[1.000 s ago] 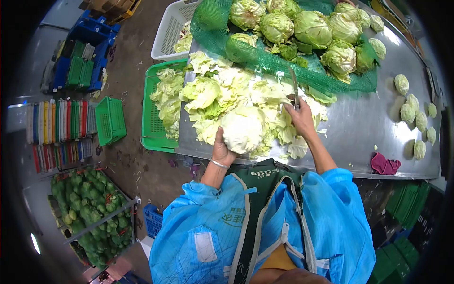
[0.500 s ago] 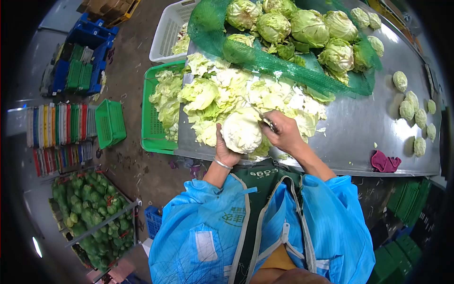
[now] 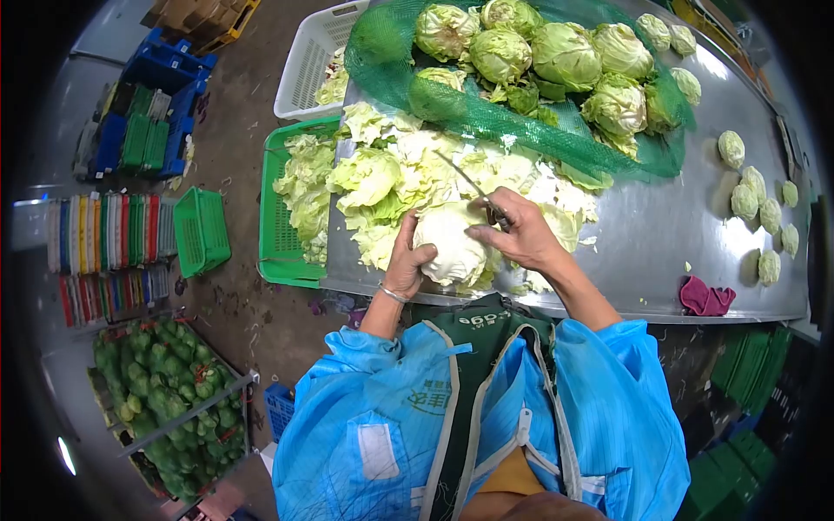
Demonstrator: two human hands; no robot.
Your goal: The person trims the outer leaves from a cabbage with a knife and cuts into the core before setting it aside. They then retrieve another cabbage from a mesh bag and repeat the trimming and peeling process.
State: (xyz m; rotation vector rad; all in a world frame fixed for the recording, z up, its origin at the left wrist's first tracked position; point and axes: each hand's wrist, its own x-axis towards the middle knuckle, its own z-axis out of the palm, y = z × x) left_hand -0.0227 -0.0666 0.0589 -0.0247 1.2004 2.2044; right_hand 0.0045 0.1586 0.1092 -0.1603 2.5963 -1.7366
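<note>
A pale, trimmed cabbage head (image 3: 451, 241) is at the metal table's near edge, among loose leaves. My left hand (image 3: 407, 260), with a bangle at its wrist, grips the cabbage from the left, thumb on top. In my right hand (image 3: 524, 233) is a knife (image 3: 460, 174), its thin dark blade pointing up and left, away from the cabbage. The right thumb reaches onto the cabbage's right side. A heap of peeled cabbage leaves (image 3: 369, 178) spreads behind and around both hands.
A green net (image 3: 556, 143) with several untrimmed cabbages (image 3: 565, 56) lies at the back of the table (image 3: 647, 234). Several small trimmed heads (image 3: 744, 201) and a magenta cloth (image 3: 707, 297) are at right. Left stand a green crate (image 3: 276, 230) of leaves and a white crate (image 3: 300, 74).
The knife blade has come away from the cabbage and now points up and left. The cabbage has shifted slightly right, and my left thumb has moved onto its top.
</note>
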